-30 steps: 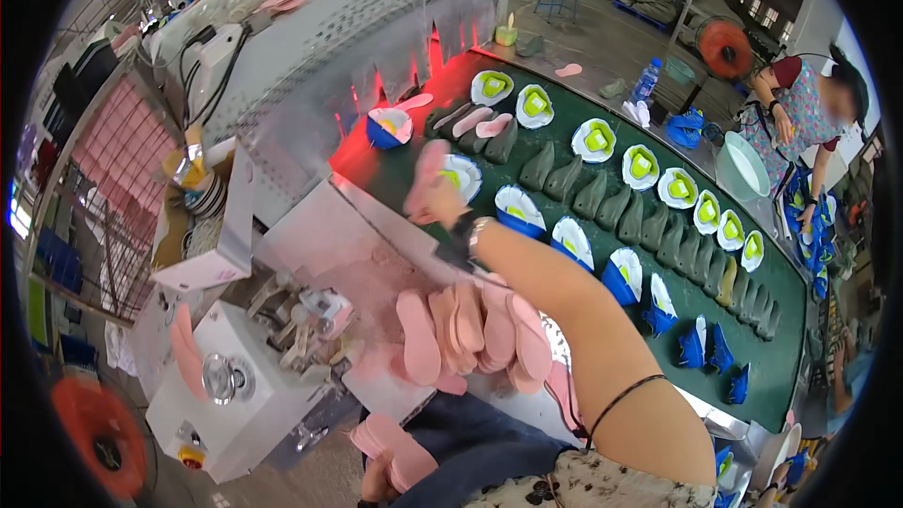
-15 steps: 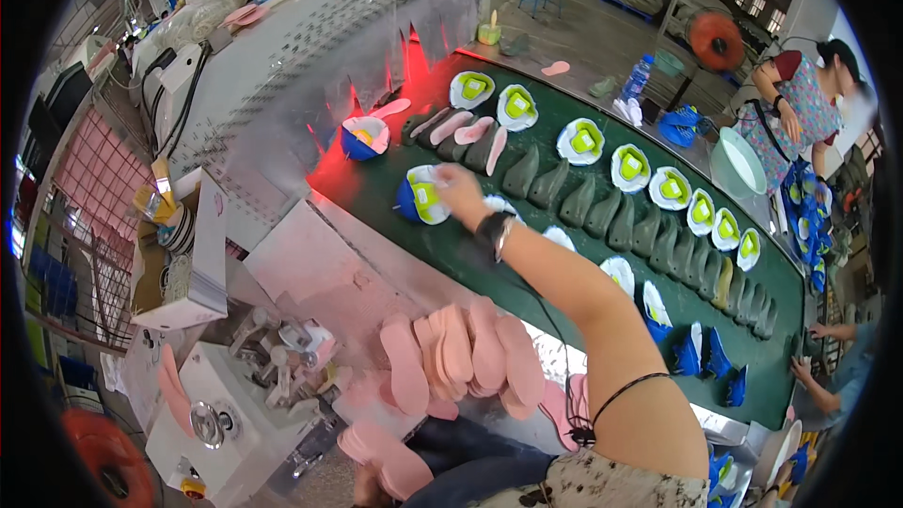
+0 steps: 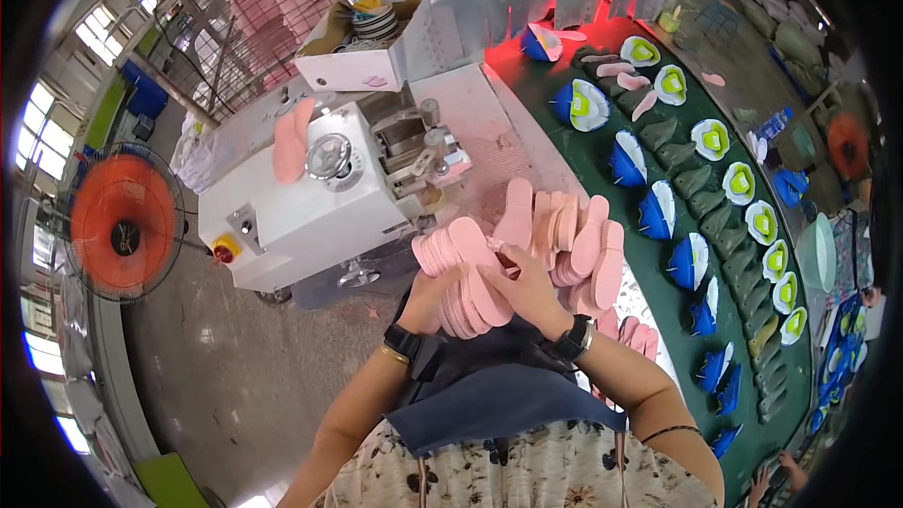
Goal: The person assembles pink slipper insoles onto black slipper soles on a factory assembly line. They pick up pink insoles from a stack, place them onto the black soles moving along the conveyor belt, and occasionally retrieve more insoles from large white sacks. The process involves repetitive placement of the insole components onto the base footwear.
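Note:
My left hand (image 3: 430, 299) is wrapped round the near side of a thick stack of pink insoles (image 3: 475, 263), held tilted above my lap. From the right, my right hand (image 3: 529, 290) reaches onto the same stack. Its thumb and fingers pinch the edge of an insole at the top; how many layers lie between them is hard to tell. Beyond my right hand, more pink insoles (image 3: 602, 263) lie in overlapping piles on the metal table (image 3: 541, 146).
To the left stands a white machine (image 3: 306, 212) with a handwheel and rollers. On the right, a green conveyor belt (image 3: 602, 146) carries blue shoe uppers (image 3: 657, 210) and dark shoe lasts (image 3: 704, 202). An orange fan (image 3: 122, 226) stands far left. Other people's hands show at the right rim.
My right hand has left the blue shoe upper on the belt and come back to the insole stack. The view has swung left, and the stack in my left hand now sits mid-view.

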The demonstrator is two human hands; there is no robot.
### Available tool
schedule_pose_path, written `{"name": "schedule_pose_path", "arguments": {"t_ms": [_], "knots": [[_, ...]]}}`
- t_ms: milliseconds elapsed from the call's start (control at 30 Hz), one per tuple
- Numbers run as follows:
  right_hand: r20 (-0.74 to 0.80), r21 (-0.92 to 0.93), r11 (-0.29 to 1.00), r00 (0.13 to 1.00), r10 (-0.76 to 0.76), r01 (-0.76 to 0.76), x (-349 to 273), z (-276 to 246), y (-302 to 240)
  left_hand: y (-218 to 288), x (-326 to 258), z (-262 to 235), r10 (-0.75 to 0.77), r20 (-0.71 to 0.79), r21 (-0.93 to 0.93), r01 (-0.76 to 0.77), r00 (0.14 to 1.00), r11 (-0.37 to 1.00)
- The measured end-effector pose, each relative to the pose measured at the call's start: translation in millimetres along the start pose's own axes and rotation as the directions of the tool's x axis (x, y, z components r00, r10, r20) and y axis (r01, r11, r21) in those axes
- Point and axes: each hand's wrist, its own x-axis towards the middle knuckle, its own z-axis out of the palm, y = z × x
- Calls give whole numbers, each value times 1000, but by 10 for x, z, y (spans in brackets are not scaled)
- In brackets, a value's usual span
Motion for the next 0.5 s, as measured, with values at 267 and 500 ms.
{"name": "schedule_pose_path", "arguments": {"t_ms": [267, 500], "knots": [[13, 341, 919, 978, 206, -198, 803, -75, 410, -142, -374, -323, -108, -6, -218, 104, 994, 970], [-114, 195, 955, 962, 250, -225, 1706, 75, 414, -338, -595, -437, -268, 54, -287, 272, 962, 918]]}}
